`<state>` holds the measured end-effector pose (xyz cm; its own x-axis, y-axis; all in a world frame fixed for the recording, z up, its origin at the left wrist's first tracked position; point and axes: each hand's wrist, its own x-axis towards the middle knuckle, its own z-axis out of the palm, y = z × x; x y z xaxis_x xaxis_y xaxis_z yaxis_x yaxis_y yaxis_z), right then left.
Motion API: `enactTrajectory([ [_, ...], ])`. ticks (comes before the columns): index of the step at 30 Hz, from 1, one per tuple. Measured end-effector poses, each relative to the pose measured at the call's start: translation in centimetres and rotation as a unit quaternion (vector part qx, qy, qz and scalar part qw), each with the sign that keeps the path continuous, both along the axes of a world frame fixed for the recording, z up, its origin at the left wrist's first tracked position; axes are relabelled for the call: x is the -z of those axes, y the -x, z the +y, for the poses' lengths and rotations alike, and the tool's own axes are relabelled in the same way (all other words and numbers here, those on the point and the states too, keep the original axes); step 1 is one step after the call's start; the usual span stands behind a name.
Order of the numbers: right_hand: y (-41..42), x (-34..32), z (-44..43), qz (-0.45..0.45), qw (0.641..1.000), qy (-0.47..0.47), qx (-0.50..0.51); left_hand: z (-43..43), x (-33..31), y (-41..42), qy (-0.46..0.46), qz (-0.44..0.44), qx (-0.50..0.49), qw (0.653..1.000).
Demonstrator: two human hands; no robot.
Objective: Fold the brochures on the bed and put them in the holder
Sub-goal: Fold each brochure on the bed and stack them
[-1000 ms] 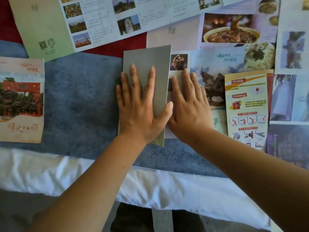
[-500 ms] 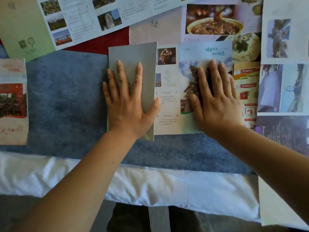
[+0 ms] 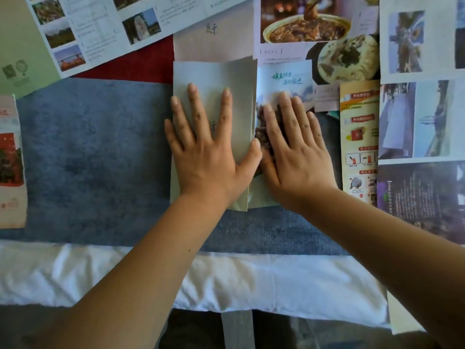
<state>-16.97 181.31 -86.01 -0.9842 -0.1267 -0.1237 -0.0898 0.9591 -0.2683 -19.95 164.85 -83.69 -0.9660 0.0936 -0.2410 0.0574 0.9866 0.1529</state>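
Note:
A partly folded brochure lies on the blue bed runner [image 3: 95, 157]. Its grey-green outer panel [image 3: 214, 79] is turned over to the left, and a pale blue printed panel [image 3: 284, 79] shows on the right. My left hand [image 3: 208, 152] presses flat on the grey-green panel, fingers spread. My right hand [image 3: 294, 152] presses flat on the printed panel, right beside the left thumb. No holder is in view.
Several unfolded brochures cover the bed: a long white one with photos [image 3: 105, 26] at top left, a food one [image 3: 307, 23] at top, an orange one [image 3: 358, 137] and photo sheets [image 3: 422, 117] at right. A folded red-and-white brochure [image 3: 10, 162] lies at the left edge. White sheet [image 3: 75, 273] in front.
My right hand slid right across the brochure, then came back left next to my left thumb, folding the printed panels in so the middle panel no longer shows. My left hand stayed pressing.

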Motion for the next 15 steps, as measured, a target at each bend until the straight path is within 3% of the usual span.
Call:
enactTrajectory([
  [15, -0.9, 0.4, -0.5, 0.001, 0.998, -0.044, 0.052, -0.7, 3.0, -0.7, 0.014, 0.057, 0.016, 0.998],
])
